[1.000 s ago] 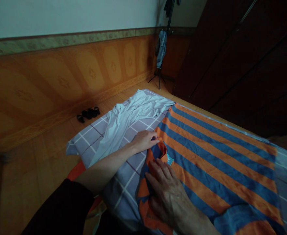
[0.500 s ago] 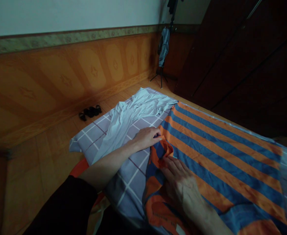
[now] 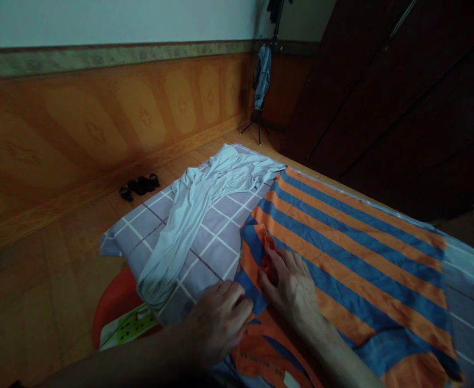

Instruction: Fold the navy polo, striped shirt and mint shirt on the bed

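An orange and blue striped garment (image 3: 334,231) lies spread over the checked bed cover (image 3: 216,237). My left hand (image 3: 221,318) is closed on the garment's near left edge, thumb against the curled fingers. Just right of it, my right hand (image 3: 291,283) pinches a bunched orange fold, thumb and fingertips meeting at the cloth. Orange fabric with small dark print lies below both hands. A crumpled pale blue cloth (image 3: 192,199) stretches along the bed's left side.
A red stool (image 3: 113,296) with a green and white power strip (image 3: 134,325) stands at the bed's near left. Black sandals (image 3: 140,185) rest on the floor. A coat stand (image 3: 260,124) with hanging clothes is in the corner, beside a dark wardrobe (image 3: 382,97).
My left hand has moved from the fold's far end down toward me, onto the near edge. My right hand stays at the bunched fold. The view has shifted a little.
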`<state>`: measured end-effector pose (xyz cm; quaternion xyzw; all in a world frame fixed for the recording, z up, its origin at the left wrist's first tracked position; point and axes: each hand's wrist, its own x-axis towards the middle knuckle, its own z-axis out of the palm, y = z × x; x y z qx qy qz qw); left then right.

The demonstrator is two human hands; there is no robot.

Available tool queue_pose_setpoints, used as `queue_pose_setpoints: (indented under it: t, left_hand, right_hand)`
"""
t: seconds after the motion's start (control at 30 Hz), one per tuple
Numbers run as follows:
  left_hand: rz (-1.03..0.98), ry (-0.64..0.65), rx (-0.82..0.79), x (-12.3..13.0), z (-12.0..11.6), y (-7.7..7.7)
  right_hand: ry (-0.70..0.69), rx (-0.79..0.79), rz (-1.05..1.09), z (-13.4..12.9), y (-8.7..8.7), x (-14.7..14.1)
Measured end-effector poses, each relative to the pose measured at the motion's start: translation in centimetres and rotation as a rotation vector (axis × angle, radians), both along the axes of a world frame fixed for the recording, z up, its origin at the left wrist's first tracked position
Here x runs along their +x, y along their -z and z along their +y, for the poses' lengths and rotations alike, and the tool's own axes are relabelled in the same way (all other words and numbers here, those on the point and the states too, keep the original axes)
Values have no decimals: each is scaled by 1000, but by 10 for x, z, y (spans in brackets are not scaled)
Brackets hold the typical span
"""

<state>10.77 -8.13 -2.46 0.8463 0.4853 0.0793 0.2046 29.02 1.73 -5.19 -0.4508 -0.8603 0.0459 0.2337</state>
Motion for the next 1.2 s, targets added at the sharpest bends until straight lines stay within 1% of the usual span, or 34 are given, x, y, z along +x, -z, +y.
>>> queue_pose_setpoints:
  t: [0.07, 0.17, 0.27, 0.37, 0.47, 0.53, 0.57, 0.67, 0.77, 0.8, 0.87, 0.97, 1.1, 1.2]
  left_hand:
    - [10, 19, 36, -1, -3, 4]
    - [11, 40, 82, -5, -5, 4]
    - [-4, 55, 130, -5, -4, 5]
    - [-34, 107, 173, -2, -3, 8]
    - [-42, 137, 188, 2, -1, 10]
    - [-22, 105, 171, 5, 0, 12]
    - [-11, 83, 166, 7, 0, 13]
    - [17, 36, 186, 8, 0, 17]
    - [26, 29, 191, 6, -1, 18]
    - [22, 32, 218, 5, -1, 17]
    - [10, 59, 326, 3, 0, 18]
    - [-5, 120, 460, 2, 2, 26]
    - [-13, 106, 510, 3, 3, 41]
    - [-27, 92, 567, 4, 4, 47]
  right_hand:
    - [66, 20, -20, 5, 0, 4]
    - [168, 23, 0, 9, -1, 12]
    - [141, -4, 14, 8, -1, 13]
    - [98, -13, -26, 8, 2, 10]
    - [148, -56, 68, 14, 7, 13]
    - [207, -61, 118, 19, 8, 16]
    - [223, -47, 104, 20, 9, 18]
    - [207, -1, -13, 19, 8, 19]
    - [186, -22, -46, 17, 8, 18]
    - [183, -32, -34, 16, 8, 18]
    - [174, -37, -7, 17, 9, 19]
    - [162, -28, 23, 18, 9, 21]
    - [174, -52, 42, 17, 9, 22]
    - [204, -120, 36, 15, 6, 20]
